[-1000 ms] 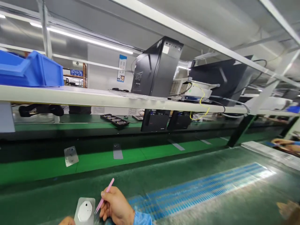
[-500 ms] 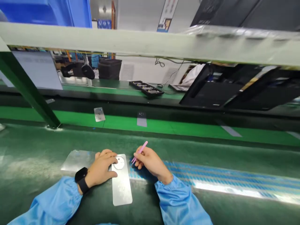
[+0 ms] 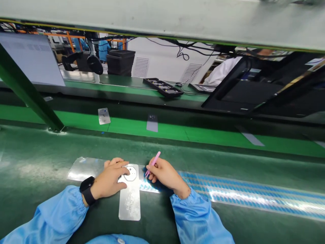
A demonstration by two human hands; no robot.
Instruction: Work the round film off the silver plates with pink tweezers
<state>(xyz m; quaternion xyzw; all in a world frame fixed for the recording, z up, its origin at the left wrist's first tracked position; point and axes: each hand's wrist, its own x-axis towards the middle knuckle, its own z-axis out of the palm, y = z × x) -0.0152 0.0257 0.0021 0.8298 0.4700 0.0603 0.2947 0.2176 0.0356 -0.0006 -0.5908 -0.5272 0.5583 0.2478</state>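
Note:
A silvery phone back cover (image 3: 130, 203) with a round camera ring lies on the green bench in front of me. My left hand (image 3: 113, 179), fingers spread, rests on its upper left part, one fingertip on the ring. Pink tweezers (image 3: 154, 162) are pinched in my right hand (image 3: 165, 174), tips pointing down. Those tips are over the near end of a long clear sheet with rows of small blue stickers (image 3: 228, 189), just right of the cover. Whether the tips hold a sticker is too small to tell.
Beyond the bench runs a bright green belt (image 3: 122, 123) with several flat covers, one being a silvery cover (image 3: 104, 116). A green post (image 3: 30, 88) rises at left. A black tray (image 3: 163, 87) sits farther back, and a pale beam (image 3: 162, 20) crosses overhead.
My view has tilted down, so the shelf beam sits higher in the picture. The cover has turned slightly under my left hand. My right hand stays by the sticker sheet with the tweezers.

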